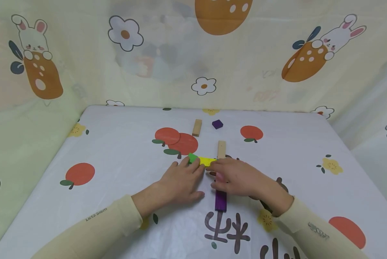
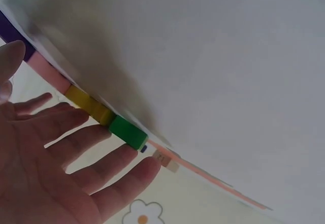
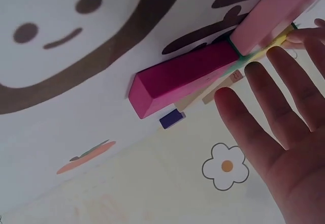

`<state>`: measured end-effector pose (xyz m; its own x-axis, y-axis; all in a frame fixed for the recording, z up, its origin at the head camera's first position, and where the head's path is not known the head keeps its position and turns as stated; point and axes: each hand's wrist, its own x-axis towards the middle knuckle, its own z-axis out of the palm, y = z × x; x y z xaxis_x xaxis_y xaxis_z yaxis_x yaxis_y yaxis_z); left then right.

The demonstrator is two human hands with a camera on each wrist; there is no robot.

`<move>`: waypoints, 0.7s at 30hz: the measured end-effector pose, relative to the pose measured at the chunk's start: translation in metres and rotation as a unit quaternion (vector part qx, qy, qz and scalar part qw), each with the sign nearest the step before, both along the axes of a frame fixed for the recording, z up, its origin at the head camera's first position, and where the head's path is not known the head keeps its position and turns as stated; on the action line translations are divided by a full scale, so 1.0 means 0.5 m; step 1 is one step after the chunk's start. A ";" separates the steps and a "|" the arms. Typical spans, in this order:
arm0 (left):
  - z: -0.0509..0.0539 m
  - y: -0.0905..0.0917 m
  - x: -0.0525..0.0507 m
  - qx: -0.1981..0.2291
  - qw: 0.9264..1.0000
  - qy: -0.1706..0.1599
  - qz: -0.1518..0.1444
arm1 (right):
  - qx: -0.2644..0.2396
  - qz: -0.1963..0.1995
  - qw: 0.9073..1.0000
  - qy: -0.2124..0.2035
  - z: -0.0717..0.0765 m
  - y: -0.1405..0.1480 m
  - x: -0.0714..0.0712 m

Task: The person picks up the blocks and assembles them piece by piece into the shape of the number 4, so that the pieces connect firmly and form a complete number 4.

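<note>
My left hand (image 1: 182, 181) has its fingers spread, with the fingertips at the green block (image 1: 192, 157) and the yellow block (image 1: 207, 161). The left wrist view shows the green, yellow, pink (image 2: 48, 72) and purple (image 2: 15, 38) blocks in a line beside these fingers. My right hand (image 1: 240, 176) reaches in from the other side, over the middle of the blocks and partly hiding them. In the right wrist view its extended fingers lie near the pink block and a magenta block (image 3: 185, 76). Whether they touch is unclear. A plain wooden block (image 1: 221, 149) lies just beyond this hand.
Farther back on the table lie another wooden block (image 1: 197, 127) and a small dark purple block (image 1: 217, 124). The white tablecloth (image 1: 122, 144) carries printed fruit and flowers. A patterned curtain (image 1: 167, 72) hangs behind the table.
</note>
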<state>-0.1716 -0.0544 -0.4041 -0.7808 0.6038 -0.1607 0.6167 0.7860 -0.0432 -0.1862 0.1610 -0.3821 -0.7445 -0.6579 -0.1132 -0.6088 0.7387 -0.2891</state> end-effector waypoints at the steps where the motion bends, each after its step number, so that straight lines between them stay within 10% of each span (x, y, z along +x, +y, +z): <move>1: -0.001 0.000 0.000 0.001 1.000 0.003 -0.001 | -0.001 -0.004 1.000 -0.003 0.001 -0.001 -0.003; 21: 0.002 0.002 0.001 -0.012 1.000 0.000 -0.002 | 0.000 -0.052 0.999 0.002 0.015 -0.025 -0.077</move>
<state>-0.1710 -0.0535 -0.4033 -0.7785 0.6030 -0.1742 0.6199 0.7822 -0.0621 -0.2249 0.1485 -0.3746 -0.8093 -0.5770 -0.1099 -0.5303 0.7982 -0.2860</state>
